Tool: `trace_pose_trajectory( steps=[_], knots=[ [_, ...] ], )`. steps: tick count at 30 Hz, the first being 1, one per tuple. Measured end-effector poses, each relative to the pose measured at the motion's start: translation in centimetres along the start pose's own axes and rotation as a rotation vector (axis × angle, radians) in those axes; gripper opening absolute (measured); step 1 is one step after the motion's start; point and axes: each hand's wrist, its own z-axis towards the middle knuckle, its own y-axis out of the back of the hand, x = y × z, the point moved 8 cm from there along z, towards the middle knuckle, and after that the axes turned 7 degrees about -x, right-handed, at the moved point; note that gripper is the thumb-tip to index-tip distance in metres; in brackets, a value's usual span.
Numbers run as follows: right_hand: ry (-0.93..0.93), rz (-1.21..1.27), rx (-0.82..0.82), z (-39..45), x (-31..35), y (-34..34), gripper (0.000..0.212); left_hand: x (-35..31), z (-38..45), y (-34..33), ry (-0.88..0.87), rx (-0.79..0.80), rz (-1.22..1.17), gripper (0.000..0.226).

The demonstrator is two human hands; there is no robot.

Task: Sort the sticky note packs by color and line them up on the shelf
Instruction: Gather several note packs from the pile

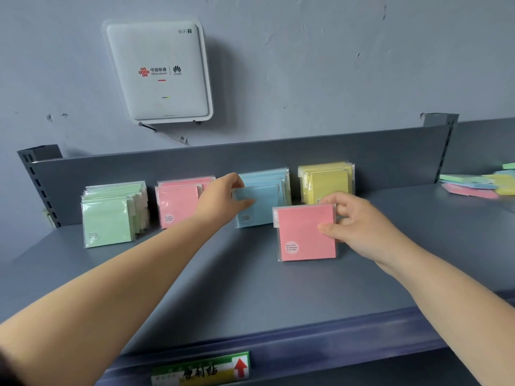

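Four upright rows of sticky note packs lean against the back panel of the grey metal shelf, one colour each: green row far left, pink row, blue row, yellow row on the right, small gaps between them, so the sorting looks well along. Left hand reaches to the blue row, thumb on the face of the front blue pack and fingers curled over its top left corner, a pinch, probably seating or straightening it so the row stays flush. Right hand holds a loose pink pack by its right edge, thumb on the front, fingers wrapped behind, pack upright with its bottom edge at or just above the shelf surface, can't tell which; it sits in front of the blue and yellow rows, well apart from the pink row, so it likely has to go left across to join that row. Unsorted mixed packs lie flat in a loose pile on the next shelf section at far right, so work remains. Packs are thin square pads in clear glossy sleeves, pastel paper, small round white label at lower left. Shelf is matte painted steel with slotted uprights; a printed shelf tag with a red arrow is clipped on the front lip. White router box hangs on the scuffed blue-grey wall above.
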Motion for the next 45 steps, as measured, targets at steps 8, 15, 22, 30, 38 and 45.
trace_pose_trajectory(
  steps=[8, 15, 22, 30, 38, 45],
  knots=[
    [0.087, -0.062, 0.072, 1.0, 0.6, -0.7, 0.023, -0.2, 1.5, -1.1, -0.038, -0.056, 0.29, 0.048],
    [0.11, -0.092, 0.087, 1.2, 0.7, -1.6, 0.02, 0.3, 1.3, -1.5, 0.012, -0.041, 0.361, 0.051],
    [0.106, -0.144, 0.118, 1.3, 1.6, -3.7, 0.028, 1.4, 0.4, 1.8, 0.126, -0.022, 0.135, 0.037],
    [0.118, -0.132, 0.162, 1.7, 4.4, -9.7, 0.031, 4.0, -3.7, 7.5, 0.118, 0.134, -0.328, 0.022],
    [0.14, -0.136, 0.13, 3.4, 7.1, -16.1, 0.037, 7.4, -3.8, 8.9, -0.041, 0.209, -0.081, 0.023],
    [0.209, -0.318, 0.054, 5.7, 8.7, -19.2, 0.027, 9.8, -1.6, 9.9, -0.153, 0.121, 0.098, 0.019]
  ],
)
